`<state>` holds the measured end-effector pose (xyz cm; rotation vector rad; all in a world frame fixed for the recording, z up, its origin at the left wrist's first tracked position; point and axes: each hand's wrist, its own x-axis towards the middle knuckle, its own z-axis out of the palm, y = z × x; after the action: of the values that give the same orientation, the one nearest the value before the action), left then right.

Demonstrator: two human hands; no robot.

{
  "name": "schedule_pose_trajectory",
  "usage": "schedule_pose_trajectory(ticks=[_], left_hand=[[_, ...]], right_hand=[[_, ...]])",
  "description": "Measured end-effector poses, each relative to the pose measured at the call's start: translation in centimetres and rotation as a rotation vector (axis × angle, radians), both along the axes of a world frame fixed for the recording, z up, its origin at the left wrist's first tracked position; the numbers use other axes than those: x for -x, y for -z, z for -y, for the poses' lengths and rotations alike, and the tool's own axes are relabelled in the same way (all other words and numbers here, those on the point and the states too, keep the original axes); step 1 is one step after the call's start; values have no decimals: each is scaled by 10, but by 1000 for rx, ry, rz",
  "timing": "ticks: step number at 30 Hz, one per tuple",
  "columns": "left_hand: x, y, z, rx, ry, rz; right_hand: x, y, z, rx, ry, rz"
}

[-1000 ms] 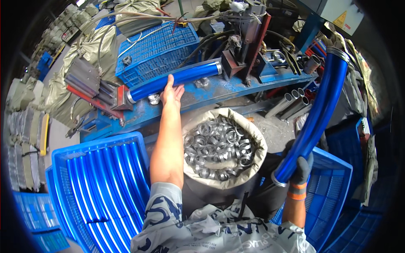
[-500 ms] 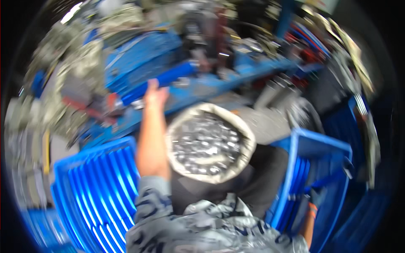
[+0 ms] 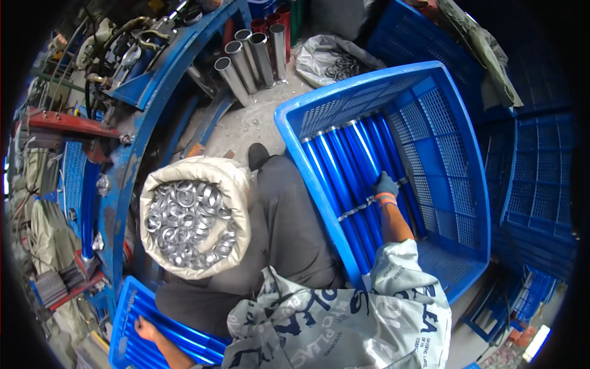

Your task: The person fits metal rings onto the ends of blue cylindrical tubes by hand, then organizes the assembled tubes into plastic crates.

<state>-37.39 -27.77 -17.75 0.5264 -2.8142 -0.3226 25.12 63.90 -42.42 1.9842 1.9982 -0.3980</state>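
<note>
Right hand (image 3: 385, 184) seemingly placing tubes (image 3: 350, 178).

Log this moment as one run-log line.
right hand: gloved, on blue tubes in blue crate | left hand: bare, on tubes in lower-left crate | sack of metal rings: between

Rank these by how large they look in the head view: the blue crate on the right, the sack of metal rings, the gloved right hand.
1. Blue crate
2. Sack of metal rings
3. Gloved right hand

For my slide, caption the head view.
Gloved right hand rests on blue tubes in a crate; bare left hand touches another crateful.
</note>
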Motion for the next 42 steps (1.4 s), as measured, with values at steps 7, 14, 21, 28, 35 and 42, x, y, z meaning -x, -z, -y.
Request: schedule_pose_trajectory(ticks=[7,14,21,28,35,42], left_hand=[[-166,81,-26,-47,-49,416],[-157,67,29,272,-11,407],[-194,93,65,368,-170,196],[-172,86,46,197,-271,139],[-183,18,73,175,-360,225],[-174,28,91,-303,-372,96]], right_hand=[[-67,134,-59,57,-127,-527],[96,2,-59,-269,-80,-914],[354,-310,112,133,-622,-1497],[487,-222,317,-21,-1648,-618],[537,-135,373,-214,-1727,-632],[522,-123,367,-367,-1829,-651]])
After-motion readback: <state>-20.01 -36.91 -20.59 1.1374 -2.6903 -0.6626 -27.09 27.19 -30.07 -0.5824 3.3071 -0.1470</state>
